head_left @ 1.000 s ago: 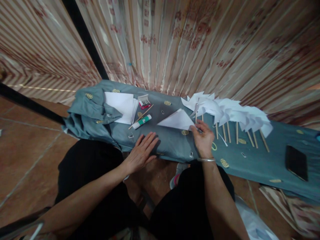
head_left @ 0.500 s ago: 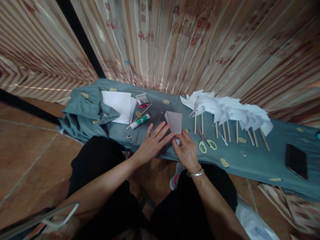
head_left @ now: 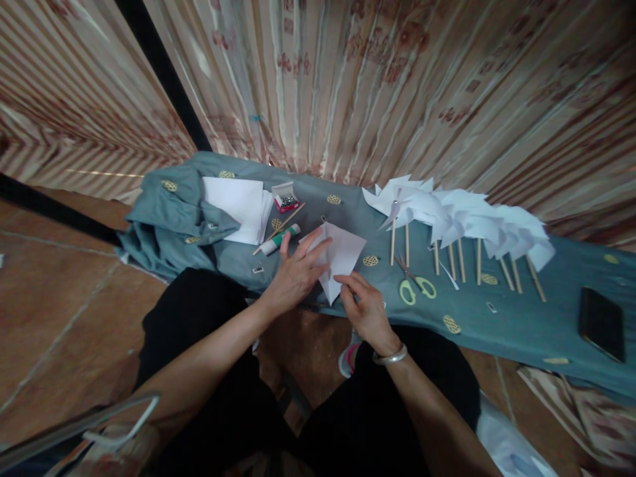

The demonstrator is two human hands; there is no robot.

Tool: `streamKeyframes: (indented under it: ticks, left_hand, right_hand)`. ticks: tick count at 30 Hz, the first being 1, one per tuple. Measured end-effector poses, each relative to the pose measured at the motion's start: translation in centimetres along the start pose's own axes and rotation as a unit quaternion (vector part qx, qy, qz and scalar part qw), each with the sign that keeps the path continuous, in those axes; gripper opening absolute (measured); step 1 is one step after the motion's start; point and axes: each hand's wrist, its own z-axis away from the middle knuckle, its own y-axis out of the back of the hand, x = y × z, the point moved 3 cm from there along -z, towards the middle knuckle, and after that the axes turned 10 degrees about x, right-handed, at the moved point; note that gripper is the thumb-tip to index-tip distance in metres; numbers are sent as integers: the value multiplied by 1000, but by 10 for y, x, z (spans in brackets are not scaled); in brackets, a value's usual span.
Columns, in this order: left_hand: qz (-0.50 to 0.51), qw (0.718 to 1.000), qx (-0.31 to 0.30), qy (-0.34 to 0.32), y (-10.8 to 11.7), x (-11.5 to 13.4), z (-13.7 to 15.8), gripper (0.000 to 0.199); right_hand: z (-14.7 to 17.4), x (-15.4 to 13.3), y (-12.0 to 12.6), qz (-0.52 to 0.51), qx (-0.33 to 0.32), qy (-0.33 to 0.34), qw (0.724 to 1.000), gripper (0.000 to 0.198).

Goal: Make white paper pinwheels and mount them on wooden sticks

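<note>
A creased square of white paper (head_left: pixel 348 250) lies on the cloth in front of me, one corner pointing towards me near the cloth's front edge. My left hand (head_left: pixel 297 275) rests flat across its left side with the fingers spread, covering part of it. At the lower right edge, my right hand (head_left: pixel 365 301) has its fingers bent, the index fingertip on the paper and the thumb close below; they seem to pinch that edge. Just beyond my left fingers lies a green and white glue stick (head_left: pixel 281 240). Scissors with light green handles (head_left: pixel 416 286) lie right of my right hand.
Several white paper pinwheels (head_left: pixel 457 215) on wooden sticks lie in a row at the right. A stack of white paper (head_left: pixel 237 205), a small red box of metal pins (head_left: pixel 286 199) and a wooden stick (head_left: pixel 271 235) are at the left. A phone (head_left: pixel 601 324) lies far right.
The paper, smaller and folded before, now lies opened out with its creases showing. My left hand has shifted left onto it, and my right hand has moved slightly down along its edge.
</note>
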Motion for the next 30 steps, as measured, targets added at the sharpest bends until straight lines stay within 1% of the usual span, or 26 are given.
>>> streamKeyframes:
  ticks: [2,5,7,10,12,15,19,24,27,30]
  left_hand:
    - [9,1000,-2,6,0,-3,0,25]
    - [37,999,-10,7,1,-4,1,24]
    - [55,998,-20,2,1,-3,4,22]
    - [76,997,-25,1,2,-3,9,21]
    - [92,995,-24,1,3,-4,13,21]
    - [116,992,-38,12,5,-8,19,22]
    - [138,988,-55,42,9,-10,23,24]
    - [159,982,-66,77,9,-12,20,26]
    - [158,982,-67,83,8,-13,18,28]
    - [156,981,-68,90,7,-15,18,29]
  right_hand:
    - [0,6,4,34,10,24,999,42]
    - [-5,10,14,119,36,63,990,54]
    - [-9,12,22,175,53,74,980,51]
    - [-13,13,30,205,53,94,973,33]
    - [-12,16,33,183,36,110,976,25]
    - [-8,24,37,116,15,102,988,23]
    - [-2,33,40,34,-5,34,999,20]
    - [-3,35,38,-55,-2,-47,997,20]
    - [-5,37,36,-81,16,-68,994,23]
    - [-7,42,34,-78,26,-78,994,26]
